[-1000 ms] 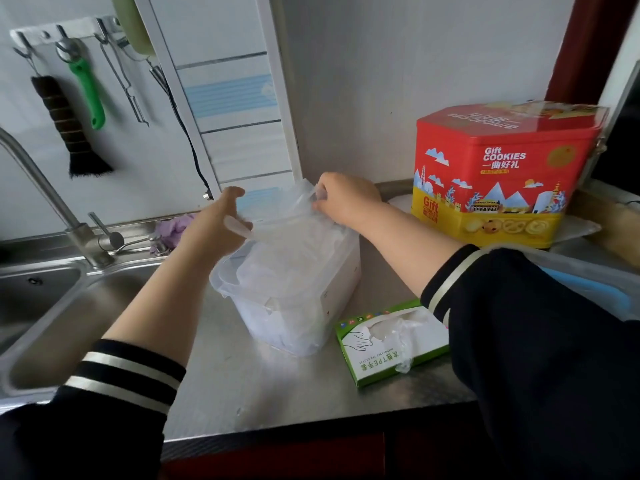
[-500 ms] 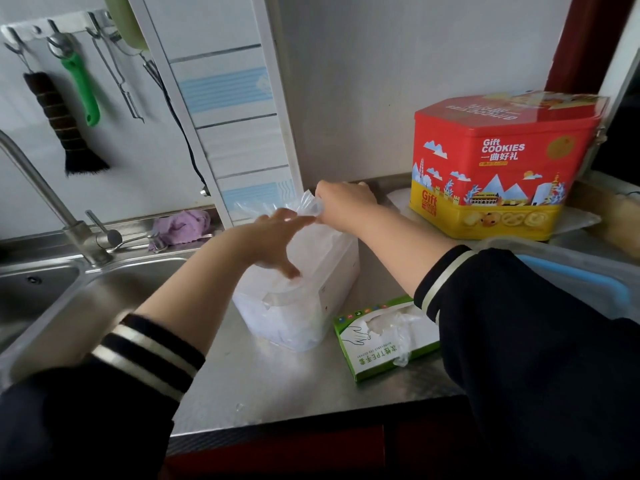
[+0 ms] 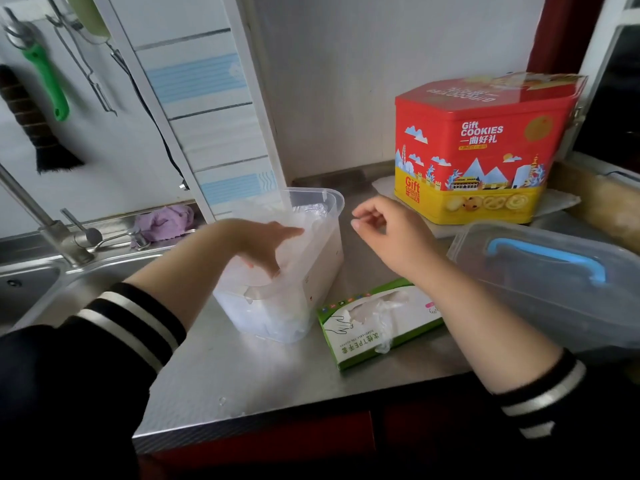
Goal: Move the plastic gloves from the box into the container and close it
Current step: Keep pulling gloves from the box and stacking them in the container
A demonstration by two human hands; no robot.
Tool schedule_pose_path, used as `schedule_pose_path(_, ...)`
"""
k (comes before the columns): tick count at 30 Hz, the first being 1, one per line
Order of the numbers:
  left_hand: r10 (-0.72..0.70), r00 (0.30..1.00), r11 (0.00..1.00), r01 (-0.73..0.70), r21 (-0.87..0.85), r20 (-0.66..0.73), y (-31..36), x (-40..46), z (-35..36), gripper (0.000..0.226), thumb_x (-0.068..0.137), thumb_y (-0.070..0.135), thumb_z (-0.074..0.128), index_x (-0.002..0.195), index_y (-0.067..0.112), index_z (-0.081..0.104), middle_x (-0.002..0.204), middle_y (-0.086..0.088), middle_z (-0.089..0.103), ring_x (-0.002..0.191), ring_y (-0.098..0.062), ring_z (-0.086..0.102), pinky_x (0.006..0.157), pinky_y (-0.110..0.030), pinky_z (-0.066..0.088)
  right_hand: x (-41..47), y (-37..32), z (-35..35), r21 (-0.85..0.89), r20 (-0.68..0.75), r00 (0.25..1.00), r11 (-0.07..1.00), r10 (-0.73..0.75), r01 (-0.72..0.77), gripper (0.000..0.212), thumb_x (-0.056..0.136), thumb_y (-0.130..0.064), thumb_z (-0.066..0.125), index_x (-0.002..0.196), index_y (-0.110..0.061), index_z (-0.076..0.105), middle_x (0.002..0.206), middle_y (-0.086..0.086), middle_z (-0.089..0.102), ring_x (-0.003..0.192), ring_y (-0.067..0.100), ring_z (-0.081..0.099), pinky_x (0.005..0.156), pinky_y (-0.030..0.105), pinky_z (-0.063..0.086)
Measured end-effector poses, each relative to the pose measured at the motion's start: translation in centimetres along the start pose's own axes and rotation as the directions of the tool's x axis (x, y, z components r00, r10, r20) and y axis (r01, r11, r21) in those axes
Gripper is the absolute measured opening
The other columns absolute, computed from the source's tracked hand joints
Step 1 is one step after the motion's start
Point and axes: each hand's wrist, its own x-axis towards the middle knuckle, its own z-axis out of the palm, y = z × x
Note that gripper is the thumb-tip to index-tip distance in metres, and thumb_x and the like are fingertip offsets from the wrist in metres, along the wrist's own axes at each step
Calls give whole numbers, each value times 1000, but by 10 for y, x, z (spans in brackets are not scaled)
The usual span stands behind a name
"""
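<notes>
Now the left hand (image 3: 263,244) presses with spread fingers on the plastic gloves (image 3: 304,237) heaped in the open container (image 3: 322,261) on the table (image 3: 242,368). Beside it, the right hand (image 3: 391,233) hovers, its grip loosely curled and apparently holding nothing. Just right of the container lies the green box (image 3: 377,320), a glove poking out. Its lid (image 3: 554,282) lies at the right edge.

Left hand (image 3: 258,245) and right hand (image 3: 389,233) were bare, no rings or watch seen. Sleeves were dark, near black, pushed up forearms. Each ribbed cuff carried two pale stripes. Forearms were uncovered below cuffs.
</notes>
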Motion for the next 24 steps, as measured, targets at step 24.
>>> schedule_pose_path(24,64,801,836,-369,-406,-595,118,-18,120,82,84,40,70,152,28,24,140,7,51,128,-14,47,103,-25,36,-72,18,-16,-477,388,885,877,258,-46,30,88,-55,59,96,-31,76,104,-7,40,110,22,38,98,35,35)
